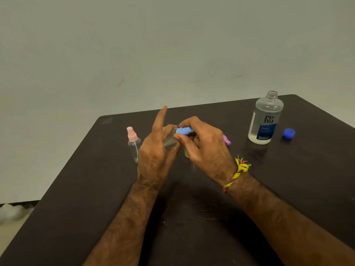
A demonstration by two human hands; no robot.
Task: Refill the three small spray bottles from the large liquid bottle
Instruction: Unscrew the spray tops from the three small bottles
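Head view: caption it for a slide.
Both hands grip the blue-topped spray bottle; big bottle stands uncapped.

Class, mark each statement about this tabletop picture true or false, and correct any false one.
1. The large clear labelled bottle stands uncapped. True.
2. The round blue cap lies left of the large bottle. False: it lies to its right.
3. The small clear pink-topped spray bottle stands untouched. True.
4. The right hand grips a pink spray top. False: it grips the blue spray top.
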